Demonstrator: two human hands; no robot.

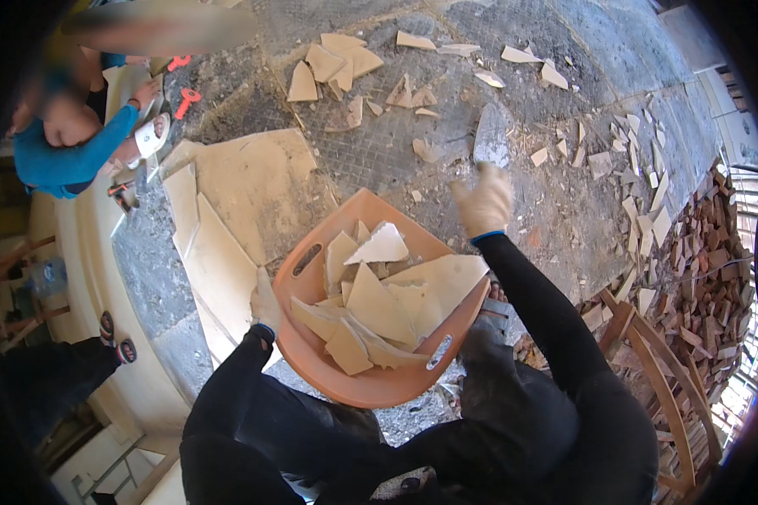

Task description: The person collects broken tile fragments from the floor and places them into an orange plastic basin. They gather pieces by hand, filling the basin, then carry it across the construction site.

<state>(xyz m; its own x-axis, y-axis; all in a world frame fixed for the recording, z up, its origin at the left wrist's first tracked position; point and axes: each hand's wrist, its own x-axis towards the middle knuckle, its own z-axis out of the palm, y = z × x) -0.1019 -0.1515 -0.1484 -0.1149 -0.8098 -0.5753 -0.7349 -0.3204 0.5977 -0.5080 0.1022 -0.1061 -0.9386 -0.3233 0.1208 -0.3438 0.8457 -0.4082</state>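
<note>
An orange plastic basin with slotted handles stands in front of my legs, heaped with broken cream tile pieces and one whiter shard. My left hand, in a pale work glove, holds the basin's left rim; part of its grip is hidden. Beyond the basin on the right, my gloved right hand reaches over the floor, thumb spread from the fingers. Right at its fingertips lies a long, flat grey-white piece; contact between them is unclear.
Large cream sheets lie left of the basin. Broken shards are scattered ahead and to the right. A rubble heap and a wooden frame stand at right. Another person in a blue sleeve works at upper left, near red tools.
</note>
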